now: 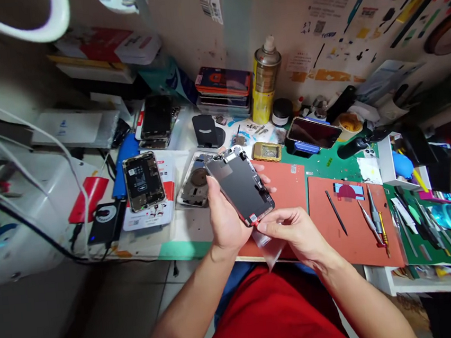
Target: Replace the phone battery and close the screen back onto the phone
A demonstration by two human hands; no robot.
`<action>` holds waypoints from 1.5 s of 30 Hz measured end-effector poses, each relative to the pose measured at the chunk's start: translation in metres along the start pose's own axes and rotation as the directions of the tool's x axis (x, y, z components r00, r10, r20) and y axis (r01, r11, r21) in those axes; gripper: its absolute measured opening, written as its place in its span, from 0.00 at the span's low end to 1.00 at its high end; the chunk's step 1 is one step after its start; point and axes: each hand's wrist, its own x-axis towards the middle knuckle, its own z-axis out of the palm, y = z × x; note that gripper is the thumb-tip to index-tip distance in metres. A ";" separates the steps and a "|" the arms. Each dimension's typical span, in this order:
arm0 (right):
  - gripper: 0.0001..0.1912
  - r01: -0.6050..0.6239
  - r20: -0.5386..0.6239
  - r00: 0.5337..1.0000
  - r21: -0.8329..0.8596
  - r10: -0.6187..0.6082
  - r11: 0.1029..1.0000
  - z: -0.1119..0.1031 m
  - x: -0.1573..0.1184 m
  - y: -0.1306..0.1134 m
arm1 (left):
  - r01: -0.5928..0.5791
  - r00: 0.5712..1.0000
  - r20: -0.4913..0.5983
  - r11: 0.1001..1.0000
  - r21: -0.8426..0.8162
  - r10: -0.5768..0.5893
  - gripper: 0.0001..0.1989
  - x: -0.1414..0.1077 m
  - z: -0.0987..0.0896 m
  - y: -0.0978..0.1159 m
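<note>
My left hand is wrapped round a phone screen assembly, its dark back turned up and tilted. At the lower end of the screen, my right hand pinches a small red tab. A clear plastic film hangs beneath the right fingers; whether they hold it too I cannot tell. Just behind the left hand lies an opened phone housing. Farther left, an opened phone with its battery showing rests on a white and red package.
Tweezers, a black spudger and a screwdriver lie on the orange mat. Behind stand a yellow spray can, a black phone stand and a propped phone. White cables hang at left.
</note>
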 end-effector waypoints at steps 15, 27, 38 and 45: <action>0.20 -0.064 -0.045 0.997 0.128 0.070 0.990 0.016 -0.013 0.002 | -0.005 0.998 -0.059 0.999 -0.035 0.003 0.28 0.001 0.005 -0.004; 0.20 -0.064 -0.072 0.994 0.178 0.078 0.982 0.020 -0.022 0.009 | 0.044 0.998 -0.046 0.999 0.003 -0.043 0.33 -0.001 0.002 -0.009; 0.20 -0.094 -0.058 0.993 0.167 0.105 0.981 0.021 -0.046 0.016 | -0.153 0.984 -0.091 0.988 0.033 0.155 0.27 0.015 0.002 0.009; 0.14 0.080 -0.218 0.972 -0.029 -0.084 0.996 -0.029 -0.066 -0.012 | 0.025 0.949 -0.314 0.994 0.110 0.011 0.29 0.016 0.007 0.015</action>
